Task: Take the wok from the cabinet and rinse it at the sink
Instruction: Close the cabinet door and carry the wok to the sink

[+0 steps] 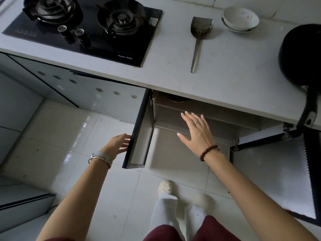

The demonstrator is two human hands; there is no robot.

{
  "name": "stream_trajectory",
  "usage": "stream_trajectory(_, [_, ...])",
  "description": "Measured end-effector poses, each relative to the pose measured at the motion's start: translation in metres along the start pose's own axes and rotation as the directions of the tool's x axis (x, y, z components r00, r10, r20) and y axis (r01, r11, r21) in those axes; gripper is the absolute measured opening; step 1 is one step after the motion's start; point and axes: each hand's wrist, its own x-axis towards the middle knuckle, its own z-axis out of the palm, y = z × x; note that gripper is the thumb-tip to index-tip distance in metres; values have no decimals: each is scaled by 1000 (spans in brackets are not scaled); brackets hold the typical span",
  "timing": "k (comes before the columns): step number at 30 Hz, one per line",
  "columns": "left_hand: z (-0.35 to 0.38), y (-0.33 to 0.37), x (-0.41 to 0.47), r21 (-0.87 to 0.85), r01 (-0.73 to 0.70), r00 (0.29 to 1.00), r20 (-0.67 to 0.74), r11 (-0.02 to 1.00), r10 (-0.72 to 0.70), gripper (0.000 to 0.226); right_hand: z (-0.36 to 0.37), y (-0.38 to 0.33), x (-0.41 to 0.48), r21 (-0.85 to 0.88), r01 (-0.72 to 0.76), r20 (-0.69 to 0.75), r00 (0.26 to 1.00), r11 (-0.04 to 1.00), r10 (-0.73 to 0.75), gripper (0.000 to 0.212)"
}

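A black wok (302,54) lies on the white countertop (225,75) at the far right, its long handle (310,108) sticking out over the counter's front edge. Below the counter the cabinet (208,117) stands open, its left door (139,131) swung out toward me and its right door (271,173) swung out wide. My left hand (119,144) reaches the outer edge of the left door, fingers loosely extended and touching it. My right hand (196,131) hovers flat with spread fingers in front of the cabinet shelf, holding nothing. No sink is in view.
A metal pot (175,98) shows partly on the cabinet's upper shelf. On the counter lie a metal spatula (199,35), stacked white bowls (240,19) and a black two-burner gas hob (86,26). My feet stand on the pale tiled floor (52,136).
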Motion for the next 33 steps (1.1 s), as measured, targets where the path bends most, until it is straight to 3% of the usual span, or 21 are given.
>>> stream_trajectory(10, [101, -9, 4, -346, 124, 972, 230, 930, -44, 33, -23, 50, -44, 4, -147, -58, 987, 989, 147, 65])
stream_trajectory(14, [167, 6, 13, -525, 216, 955, 290, 823, -66, 32, -39, 79, -60, -13, -206, -78, 976, 978, 204, 66])
stream_trajectory(19, [234, 35, 29, -658, 262, 922, 387, 706, 18, 43, -57, 116, -73, -41, -253, -79, 965, 967, 249, 67])
stream_trajectory(29, [298, 78, 55, -851, 275, 930, 354, 448, 102, 47, -68, 165, -70, -51, -255, -106, 963, 965, 249, 66])
stream_trajectory(33, [306, 91, 61, -875, 287, 920, 365, 389, 143, 54, -70, 169, -68, -53, -235, -120, 966, 970, 228, 66])
